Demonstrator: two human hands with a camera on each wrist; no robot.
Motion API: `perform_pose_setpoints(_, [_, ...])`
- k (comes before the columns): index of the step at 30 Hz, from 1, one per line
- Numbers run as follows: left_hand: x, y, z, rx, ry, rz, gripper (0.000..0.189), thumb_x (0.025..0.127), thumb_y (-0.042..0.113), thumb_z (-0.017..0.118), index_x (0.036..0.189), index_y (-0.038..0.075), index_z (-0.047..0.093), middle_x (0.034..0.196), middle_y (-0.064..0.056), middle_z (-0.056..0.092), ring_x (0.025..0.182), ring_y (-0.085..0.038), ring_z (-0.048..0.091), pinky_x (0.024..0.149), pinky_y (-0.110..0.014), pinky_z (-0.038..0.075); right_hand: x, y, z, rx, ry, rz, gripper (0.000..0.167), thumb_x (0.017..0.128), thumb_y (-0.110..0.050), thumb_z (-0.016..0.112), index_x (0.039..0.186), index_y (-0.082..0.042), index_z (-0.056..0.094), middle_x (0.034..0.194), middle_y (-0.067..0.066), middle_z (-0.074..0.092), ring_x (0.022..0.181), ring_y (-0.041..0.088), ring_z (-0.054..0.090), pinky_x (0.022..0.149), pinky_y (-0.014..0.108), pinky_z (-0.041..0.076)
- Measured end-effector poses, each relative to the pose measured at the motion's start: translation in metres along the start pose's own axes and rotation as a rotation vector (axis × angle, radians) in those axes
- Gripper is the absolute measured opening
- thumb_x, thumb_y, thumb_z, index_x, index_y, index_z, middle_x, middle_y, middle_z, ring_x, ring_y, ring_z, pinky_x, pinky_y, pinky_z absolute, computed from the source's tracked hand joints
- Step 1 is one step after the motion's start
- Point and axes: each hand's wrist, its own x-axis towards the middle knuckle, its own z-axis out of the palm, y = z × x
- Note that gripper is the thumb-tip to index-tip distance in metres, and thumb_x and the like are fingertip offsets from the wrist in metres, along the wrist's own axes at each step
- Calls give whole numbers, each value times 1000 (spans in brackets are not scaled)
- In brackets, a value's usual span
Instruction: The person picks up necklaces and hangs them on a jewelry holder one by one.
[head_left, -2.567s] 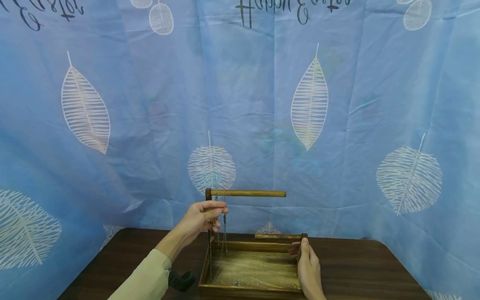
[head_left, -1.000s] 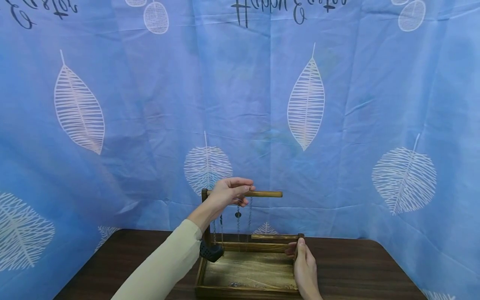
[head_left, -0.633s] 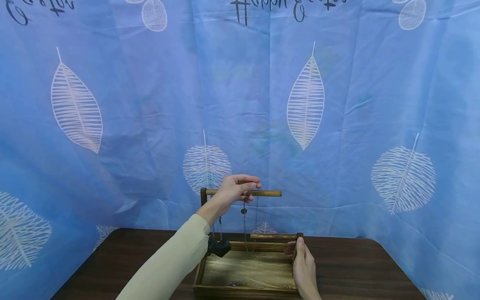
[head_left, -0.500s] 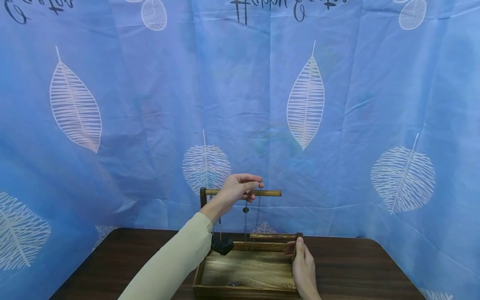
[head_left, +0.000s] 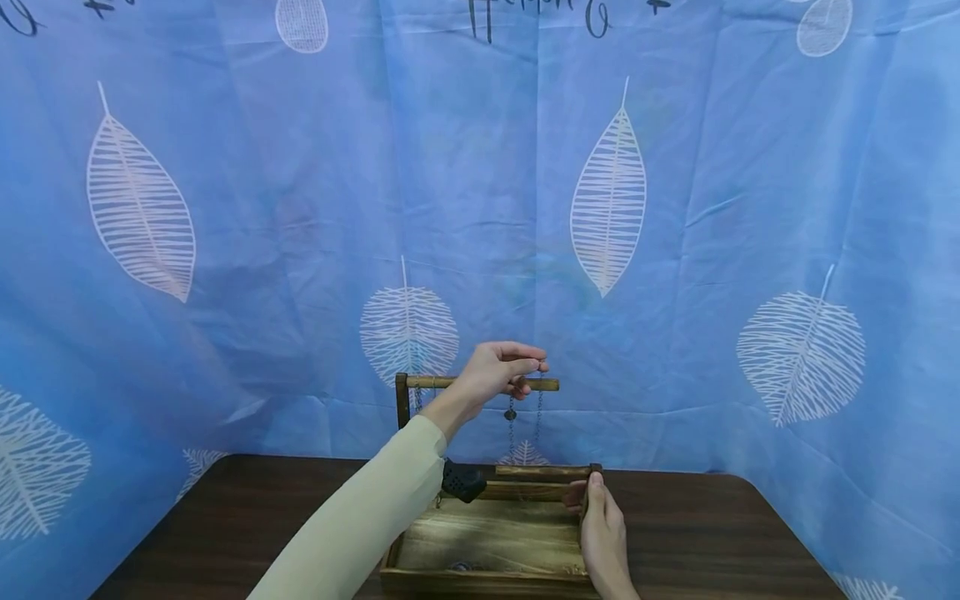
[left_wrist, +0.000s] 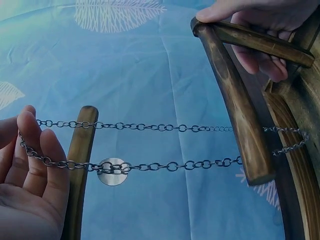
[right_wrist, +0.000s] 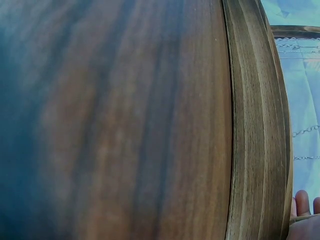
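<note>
My left hand (head_left: 495, 373) pinches the top of a silver chain necklace (left_wrist: 172, 165) with a flat round disc (left_wrist: 113, 171) on it. The necklace hangs in a long loop beside the free end of the upper bar (head_left: 545, 385) of a wooden jewelry stand. In the left wrist view, its two strands cross that bar; whether they touch it I cannot tell. My right hand (head_left: 606, 533) grips the short post (left_wrist: 265, 45) that carries the stand's lower bar (left_wrist: 235, 107). The right wrist view shows mostly wood up close and hardly any of the right hand's hold.
Other chains (head_left: 418, 398) hang from the upper bar near its tall post (head_left: 402, 402). The stand's tray (head_left: 487, 577) holds a small pile of metal pieces (head_left: 459, 567). A black device (head_left: 463, 481) sits under the left sleeve. Dark tabletop (head_left: 697, 533) surrounds the stand, with a blue curtain behind.
From beside the tall post, my left hand has moved up and right along the upper bar, carrying the necklace to near the free end. The right hand keeps its grip on the short post.
</note>
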Motion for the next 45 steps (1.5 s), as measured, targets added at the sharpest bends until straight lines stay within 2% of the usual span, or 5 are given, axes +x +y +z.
perform_pose_setpoints(11, [10, -2, 18, 29, -17, 16, 26, 100, 12, 64, 124, 3, 71, 108, -9, 74, 63, -17, 65, 61, -31, 57, -1, -2, 0, 5, 19, 9, 81, 102, -67, 16, 121, 0, 58, 106, 14, 64, 101, 34, 59, 83, 48, 49])
perform_pose_setpoints(17, [13, -2, 27, 45, -47, 22, 25, 101, 10, 63, 124, 5, 71, 109, -9, 74, 67, -17, 67, 68, -38, 60, -1, -2, 1, 13, 20, 17, 83, 102, -68, 16, 121, 1, 58, 106, 14, 64, 101, 35, 59, 85, 50, 48])
perform_pose_setpoints(24, [17, -2, 32, 41, -41, 7, 29, 101, 7, 61, 130, 4, 67, 109, -4, 74, 81, -30, 71, 73, -41, 60, -2, -3, 0, 1, 9, 27, 82, 102, -67, 15, 120, 0, 58, 107, 14, 63, 100, 35, 58, 79, 47, 48])
perform_pose_setpoints(32, [16, -1, 27, 2, -37, -5, 34, 102, 1, 57, 136, 2, 62, 120, -8, 70, 77, -19, 71, 84, -50, 58, -1, -2, -1, 15, 13, 11, 81, 102, -67, 16, 121, -1, 59, 108, 14, 64, 103, 34, 59, 85, 49, 48])
perform_pose_setpoints(45, [8, -2, 8, 17, -7, -17, 35, 102, 0, 56, 136, 3, 62, 125, -11, 68, 79, -20, 71, 84, -51, 57, -1, 0, 0, 0, 13, 4, 81, 103, -65, 15, 120, 0, 59, 105, 13, 65, 101, 34, 60, 83, 48, 50])
